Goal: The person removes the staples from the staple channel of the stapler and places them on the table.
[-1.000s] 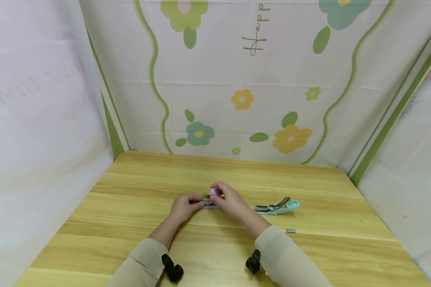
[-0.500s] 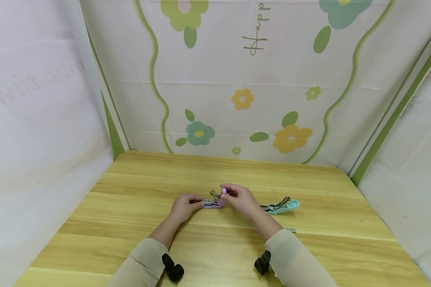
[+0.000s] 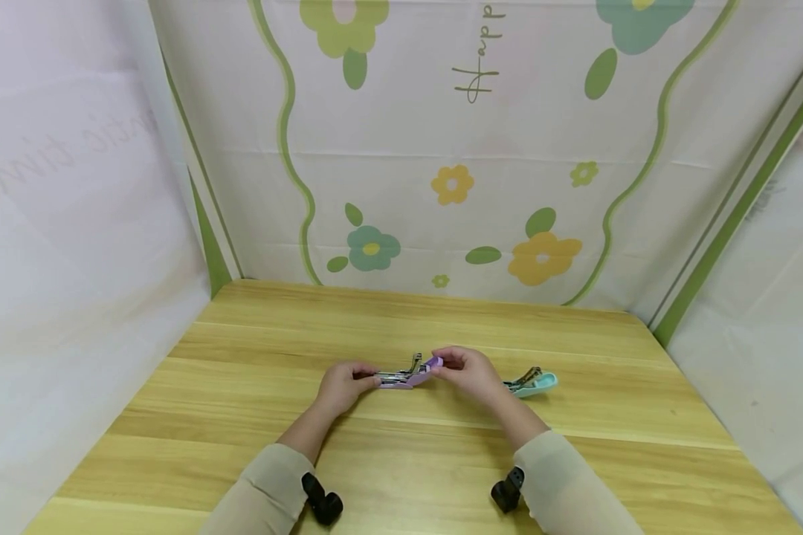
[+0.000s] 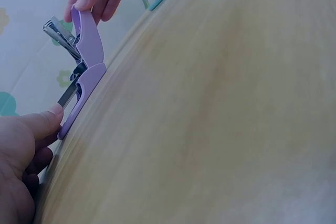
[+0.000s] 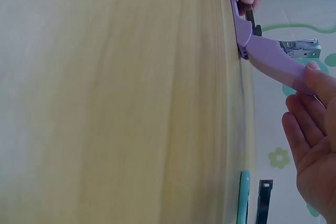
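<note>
The purple stapler [image 4: 90, 74] is pinched by the left hand [image 3: 341, 388] and right hand [image 3: 470, 374] — sleeves [image 3: 259, 487] shown only in head view.

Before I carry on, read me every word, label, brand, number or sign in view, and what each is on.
"Happ", sideways, cut off at the top: white flower-printed fabric backdrop.
"ntic time", faint and reversed: white fabric left wall.
Grey marks, too blurred to read: white fabric right wall.
No legible text on the purple plastic-and-metal stapler or the light-blue plastic-and-metal stapler.
</note>
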Tool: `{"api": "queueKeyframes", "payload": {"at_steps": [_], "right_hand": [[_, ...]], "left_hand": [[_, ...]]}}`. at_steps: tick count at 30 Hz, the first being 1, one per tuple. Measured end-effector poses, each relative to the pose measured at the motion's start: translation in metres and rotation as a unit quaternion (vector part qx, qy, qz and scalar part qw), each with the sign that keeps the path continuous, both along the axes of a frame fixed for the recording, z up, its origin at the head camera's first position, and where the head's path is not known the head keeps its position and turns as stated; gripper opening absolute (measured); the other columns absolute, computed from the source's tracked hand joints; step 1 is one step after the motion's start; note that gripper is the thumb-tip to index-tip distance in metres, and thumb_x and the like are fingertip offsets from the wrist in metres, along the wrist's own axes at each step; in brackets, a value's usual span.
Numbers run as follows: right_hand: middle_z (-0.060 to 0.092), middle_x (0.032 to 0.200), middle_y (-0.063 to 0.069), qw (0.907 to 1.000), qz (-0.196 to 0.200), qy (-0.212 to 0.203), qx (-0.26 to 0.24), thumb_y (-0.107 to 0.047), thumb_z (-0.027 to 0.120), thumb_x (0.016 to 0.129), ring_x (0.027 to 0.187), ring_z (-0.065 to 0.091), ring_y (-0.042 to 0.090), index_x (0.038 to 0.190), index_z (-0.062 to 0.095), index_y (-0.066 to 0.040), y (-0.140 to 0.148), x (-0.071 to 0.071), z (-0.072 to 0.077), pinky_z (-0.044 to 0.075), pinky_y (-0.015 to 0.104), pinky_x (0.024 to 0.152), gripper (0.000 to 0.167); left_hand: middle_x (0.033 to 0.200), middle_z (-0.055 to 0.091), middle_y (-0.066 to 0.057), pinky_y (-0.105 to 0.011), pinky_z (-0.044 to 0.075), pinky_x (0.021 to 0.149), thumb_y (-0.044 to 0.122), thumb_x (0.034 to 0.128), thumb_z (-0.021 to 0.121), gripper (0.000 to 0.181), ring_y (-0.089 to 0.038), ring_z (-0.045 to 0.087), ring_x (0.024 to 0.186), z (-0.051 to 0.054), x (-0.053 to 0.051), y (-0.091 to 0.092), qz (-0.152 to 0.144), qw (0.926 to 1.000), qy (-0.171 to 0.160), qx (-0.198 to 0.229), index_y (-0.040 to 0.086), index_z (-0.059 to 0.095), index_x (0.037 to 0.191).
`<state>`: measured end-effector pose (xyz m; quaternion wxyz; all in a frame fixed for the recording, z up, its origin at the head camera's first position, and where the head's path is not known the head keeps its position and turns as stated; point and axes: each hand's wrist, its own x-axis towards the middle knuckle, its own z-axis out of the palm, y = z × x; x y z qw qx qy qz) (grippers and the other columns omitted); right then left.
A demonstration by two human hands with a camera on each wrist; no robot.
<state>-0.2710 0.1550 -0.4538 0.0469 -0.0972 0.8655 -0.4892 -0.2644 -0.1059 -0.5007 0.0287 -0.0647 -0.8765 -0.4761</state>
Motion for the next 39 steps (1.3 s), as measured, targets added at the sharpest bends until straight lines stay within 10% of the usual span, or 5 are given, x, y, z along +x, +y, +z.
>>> {"api": "queueKeyframes", "payload": {"at_steps": [27, 39], "right_hand": [[0.063, 0.131, 0.015, 0.9995, -0.008, 0.03, 0.005, -0.022, 0.072, 0.09, 0.122, 0.059, 0.032, 0.131, 0.061, -0.006, 0.012, 0.006, 0.006, 0.047, 0.045, 0.105, 0.045], [0.067, 0.108, 0.015, 0.9935, 0.016, 0.075, -0.084, -0.015, 0.071, 0.09, 0.09, 0.059, 0.012, 0.121, 0.067, -0.005, -0.018, 0.028, 0.027, 0.051, 0.018, 0.076, 0.033]], "left_hand": [[0.099, 0.075, -0.003, -0.036, 0.053, 0.082, 0.023, 0.0846, 0.077, 0.017, -0.017, 0.066, 0.093, 0.003, 0.002, 0.001, 0.004, 1.0, -0.002, 0.005, 0.013, 0.078, 0.099], [0.099, 0.075, -0.003, -0.035, 0.053, 0.082, 0.023, 0.0837, 0.078, 0.018, -0.017, 0.066, 0.092, 0.004, 0.002, 0.001, 0.006, 0.9999, -0.007, 0.007, 0.013, 0.078, 0.099]]}}
